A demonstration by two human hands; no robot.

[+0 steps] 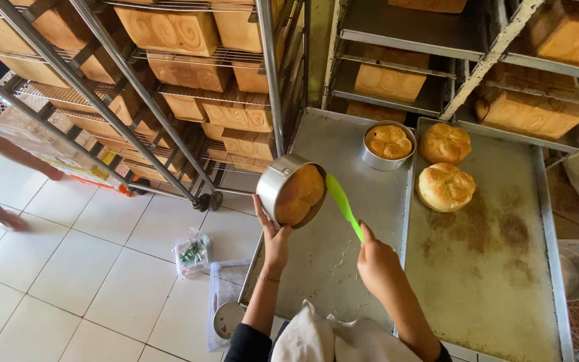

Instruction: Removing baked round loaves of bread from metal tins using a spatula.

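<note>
Left hand: the left hand (pixel 275 238) grasped a round metal tin (pixel 291 190) from beneath, fingers on its lower rim; the tin was tipped on its side above the left tray, its open mouth turned towards the right hand.
Tin contents: a golden round loaf (pixel 300 194) sat inside, still in the tin.
Right hand: the right hand (pixel 376 258) was clenched round the handle of a green plastic knife (pixel 343 206); the blade's tip lay at the tin's rim, beside the loaf's edge.
Left tray: a grey metal tray (pixel 333 261) lay under both hands; a second round tin (pixel 387 145) with a loaf in it stood upright at its far corner.
Right tray: a stained tray (pixel 490 268) held two bare round loaves (pixel 445 187), just beside each other, near the far edge.
Racks: wheeled wire racks (pixel 169 100) behind held square loaves.
Floor: white tiles (pixel 68 268); another person's bare feet (pixel 15 220) at the left edge.
</note>
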